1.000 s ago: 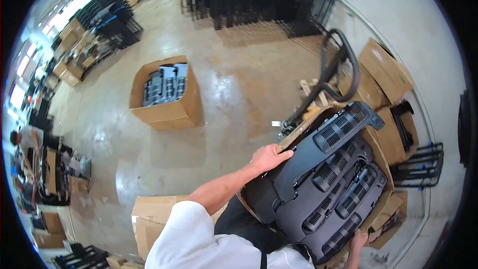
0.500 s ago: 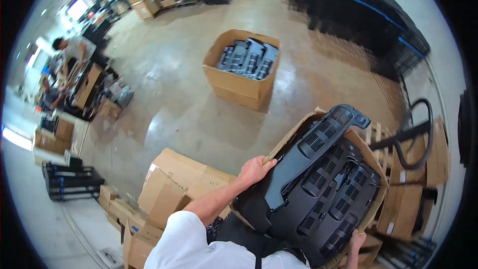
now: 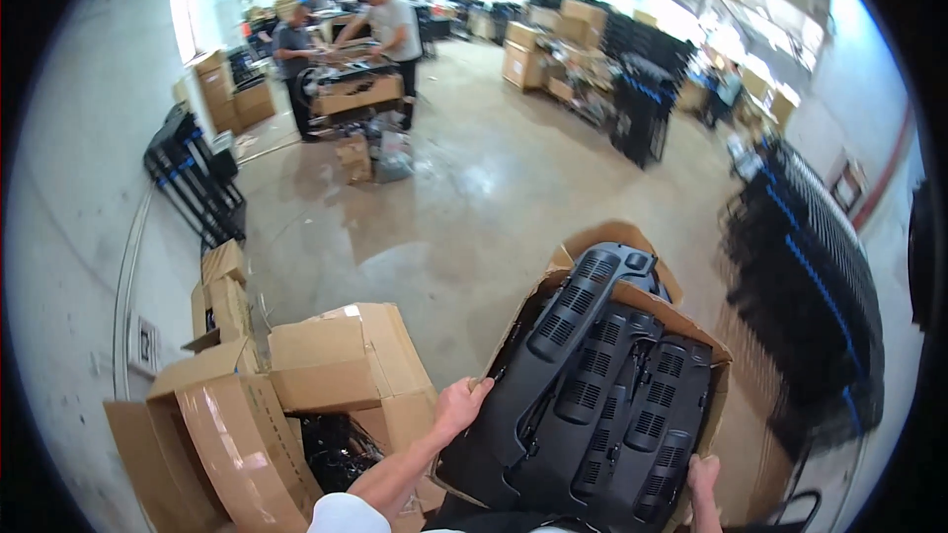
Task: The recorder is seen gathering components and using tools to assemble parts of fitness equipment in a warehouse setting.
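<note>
In front of me is a cardboard box (image 3: 719, 390) packed with black plastic covers (image 3: 602, 375) that have vent grilles. One long cover (image 3: 571, 308) leans on top, its end sticking out past the far rim. My left hand (image 3: 462, 408) grips the box's left edge, fingers curled over the cardboard. On the right edge, close to me, my right hand (image 3: 702, 474) is closed on the rim. The underside of the box is hidden.
Open cardboard boxes (image 3: 341, 350) stand at my left, one with dark tangled material inside. Behind the held box shows another carton (image 3: 617, 233). Stacked black frames (image 3: 805, 286) line the right side. Two people (image 3: 393, 35) work at a cluttered bench at the far left.
My view has swung to the left and up, and the held box came along in both hands. The carton beyond it is now mostly hidden behind it.
</note>
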Motion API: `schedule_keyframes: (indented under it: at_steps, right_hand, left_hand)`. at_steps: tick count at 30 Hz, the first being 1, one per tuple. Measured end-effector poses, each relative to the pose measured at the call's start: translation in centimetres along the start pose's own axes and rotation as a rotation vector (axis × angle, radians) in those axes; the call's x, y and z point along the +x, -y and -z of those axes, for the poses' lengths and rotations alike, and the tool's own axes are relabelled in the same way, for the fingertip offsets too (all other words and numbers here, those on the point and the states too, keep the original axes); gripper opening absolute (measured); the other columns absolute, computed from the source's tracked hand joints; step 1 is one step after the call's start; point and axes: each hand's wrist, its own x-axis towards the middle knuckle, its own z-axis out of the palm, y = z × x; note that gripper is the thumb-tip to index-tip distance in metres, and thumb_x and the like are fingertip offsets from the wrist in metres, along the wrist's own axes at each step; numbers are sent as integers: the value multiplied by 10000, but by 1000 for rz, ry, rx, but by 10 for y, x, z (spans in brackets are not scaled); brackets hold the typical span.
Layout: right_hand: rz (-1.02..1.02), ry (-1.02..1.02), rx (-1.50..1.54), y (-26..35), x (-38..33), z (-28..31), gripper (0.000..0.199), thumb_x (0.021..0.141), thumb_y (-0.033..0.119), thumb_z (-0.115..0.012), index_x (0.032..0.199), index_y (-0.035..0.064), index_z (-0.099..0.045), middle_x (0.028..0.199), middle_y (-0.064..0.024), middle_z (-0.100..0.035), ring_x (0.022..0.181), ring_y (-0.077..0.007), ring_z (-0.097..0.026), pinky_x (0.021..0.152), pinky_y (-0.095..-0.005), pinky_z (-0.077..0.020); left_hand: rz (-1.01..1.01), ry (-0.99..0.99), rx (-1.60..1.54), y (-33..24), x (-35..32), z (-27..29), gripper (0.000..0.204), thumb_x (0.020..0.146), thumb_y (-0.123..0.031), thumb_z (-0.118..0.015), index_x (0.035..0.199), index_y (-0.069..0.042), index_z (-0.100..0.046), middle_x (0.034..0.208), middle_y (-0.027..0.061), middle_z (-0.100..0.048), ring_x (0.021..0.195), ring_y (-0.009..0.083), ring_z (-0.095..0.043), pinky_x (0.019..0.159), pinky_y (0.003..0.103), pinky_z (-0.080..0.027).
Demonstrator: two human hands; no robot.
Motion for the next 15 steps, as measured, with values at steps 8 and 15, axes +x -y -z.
schedule_keyframes:
  at_steps: [8,15]
  right_hand:
    - [255,133,-17,206,134,-77,311,825,204,-661,838,-106,-679,740,-278,-692,760,-337,-737,755,-508,-542]
    - [437,273,80,314,231,-227,309,838,209,-641,955,-59,-742,839,-310,-725,842,-431,-752,778,-514,-557]
  left_hand:
    - [80,-377,-132,-17,27,74,605,1005,-630,-572,1036,-57,-763,1015,227,-762,1033,435,-720,876,509,-547]
    - [98,-633,-64,-8,130,93,570,995,-567,-651,903,-10,-730,776,188,-715,738,289,-698,711,457,-527]
